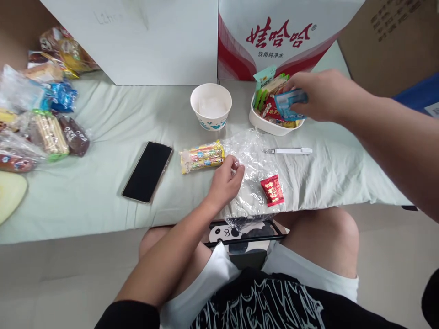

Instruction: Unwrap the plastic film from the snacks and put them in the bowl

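My right hand [317, 96] is closed on a small blue snack packet [290, 101], held over a white bowl [265, 125] filled with several snack packets. My left hand [226, 178] rests on a clear plastic bag [254, 169], fingers curled and pinching its edge. Inside that bag lie a yellow striped candy pack [202, 156] at the left end and a small red packet [272, 190] near the front.
An empty white paper bowl [211, 106] stands left of the filled bowl. A black phone [148, 171] lies on the pale green cloth; a white pen [288, 151] lies right of the bag. Wrapped snacks [44, 123] pile at left. Cardboard boxes [281, 36] stand behind.
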A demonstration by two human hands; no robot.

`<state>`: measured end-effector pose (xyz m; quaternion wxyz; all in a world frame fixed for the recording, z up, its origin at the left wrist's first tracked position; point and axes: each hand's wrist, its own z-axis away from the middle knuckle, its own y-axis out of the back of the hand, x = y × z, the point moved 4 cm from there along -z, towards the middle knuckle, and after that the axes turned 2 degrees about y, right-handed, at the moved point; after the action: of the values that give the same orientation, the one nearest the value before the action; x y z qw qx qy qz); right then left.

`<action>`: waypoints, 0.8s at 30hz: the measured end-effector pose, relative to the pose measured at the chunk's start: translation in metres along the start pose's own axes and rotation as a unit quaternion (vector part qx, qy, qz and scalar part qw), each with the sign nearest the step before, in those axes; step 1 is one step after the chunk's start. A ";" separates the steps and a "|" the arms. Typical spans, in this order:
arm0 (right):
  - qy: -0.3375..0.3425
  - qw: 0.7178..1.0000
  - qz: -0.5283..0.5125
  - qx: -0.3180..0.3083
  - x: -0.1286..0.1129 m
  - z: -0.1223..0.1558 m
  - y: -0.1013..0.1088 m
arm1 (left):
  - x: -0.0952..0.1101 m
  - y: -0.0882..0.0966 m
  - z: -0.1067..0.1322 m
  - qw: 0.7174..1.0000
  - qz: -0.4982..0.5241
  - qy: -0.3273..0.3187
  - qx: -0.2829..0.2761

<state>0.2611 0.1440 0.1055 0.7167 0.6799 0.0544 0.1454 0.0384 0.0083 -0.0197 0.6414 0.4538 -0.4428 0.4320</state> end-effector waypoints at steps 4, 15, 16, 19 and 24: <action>0.071 0.997 0.020 -0.040 -0.016 -0.024 -0.015 | 0.001 0.000 0.001 1.000 -0.011 0.001 0.002; 0.100 0.993 -0.040 0.046 -0.022 -0.027 -0.057 | -0.001 0.005 0.000 1.000 -0.008 -0.030 0.006; 0.109 0.990 -0.064 0.058 -0.021 -0.025 -0.063 | -0.001 0.005 0.000 0.999 -0.010 -0.034 0.005; 0.111 0.983 -0.117 0.089 -0.017 -0.019 -0.063 | -0.002 0.005 0.000 0.999 -0.017 -0.050 0.008; 0.077 0.948 -0.140 0.276 -0.026 0.041 -0.022 | -0.002 0.006 0.000 0.998 -0.017 -0.052 0.014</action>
<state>0.2501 0.0967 0.0838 0.5074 0.8238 0.2416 0.0746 0.0322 0.0093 -0.0199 0.6185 0.4922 -0.4612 0.4031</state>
